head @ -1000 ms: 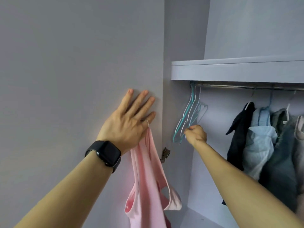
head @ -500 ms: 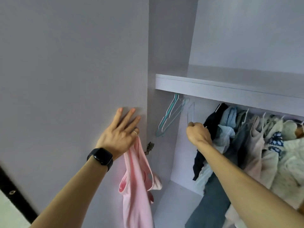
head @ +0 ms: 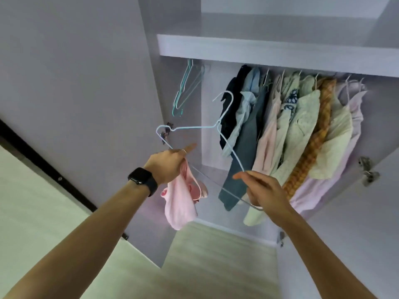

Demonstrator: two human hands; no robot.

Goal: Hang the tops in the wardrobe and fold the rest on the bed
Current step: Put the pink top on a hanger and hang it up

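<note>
A pale blue wire hanger (head: 195, 127) is held in the air in front of the open wardrobe (head: 269, 53). My right hand (head: 262, 188) grips its lower right corner. My left hand (head: 172, 164) holds a pink top (head: 180, 201) that hangs down from it, and it touches the hanger's left side, index finger stretched out. The hanger's hook points up toward the rail.
Several empty teal and white hangers (head: 187, 89) hang at the rail's left end. Several garments (head: 298, 134) fill the rail to the right. The left door (head: 71, 83) stands open beside my left arm. Door hinges (head: 368, 171) stick out at right. Pale floor lies below.
My right hand has pulled one hanger off the rail and brought it down. My left hand left the door and came to the hanger with the pink top. The view has tilted down.
</note>
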